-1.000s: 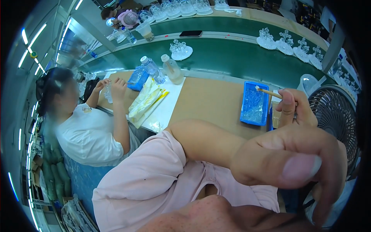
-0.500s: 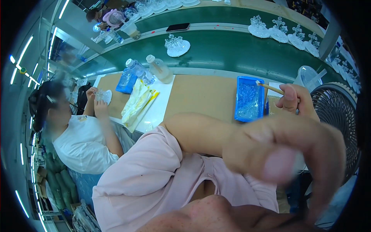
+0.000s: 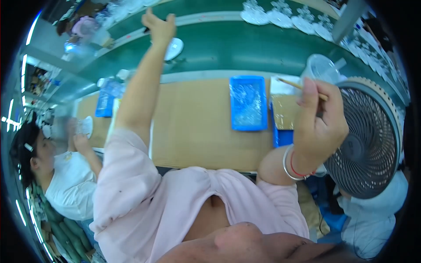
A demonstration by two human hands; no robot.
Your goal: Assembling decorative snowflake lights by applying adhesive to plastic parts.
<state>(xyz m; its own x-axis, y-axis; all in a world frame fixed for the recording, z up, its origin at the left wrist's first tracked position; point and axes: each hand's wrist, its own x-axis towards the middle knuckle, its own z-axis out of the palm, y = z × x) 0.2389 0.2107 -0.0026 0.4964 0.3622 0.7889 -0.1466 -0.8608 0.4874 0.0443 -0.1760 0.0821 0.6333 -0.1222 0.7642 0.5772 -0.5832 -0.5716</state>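
My left arm stretches far out over the green belt (image 3: 210,55). At its end my left hand (image 3: 160,27) is open, its fingers apart and slightly blurred. A dark object (image 3: 146,30) shows beside it, mostly hidden. Just below that hand lies a clear ornament on a round white base (image 3: 175,49), partly covered by my wrist. My right hand (image 3: 322,116) is closed round a thin wooden stick (image 3: 291,83), whose tip points left. Under the stick's tip is a white sheet (image 3: 280,83). A blue tray (image 3: 232,103) with small clear pieces stands left of my right hand.
A grey fan (image 3: 364,140) and a clear plastic cup (image 3: 318,68) stand at the right. Several clear ornaments (image 3: 280,19) line the belt's far side. A brown box (image 3: 284,111) lies by the tray. Bottles (image 3: 113,85) stand left; a co-worker (image 3: 70,184) sits there.
My left hand has gone from close before the camera out to the far left over the belt. My right hand still holds the stick. The view has shifted to the right.
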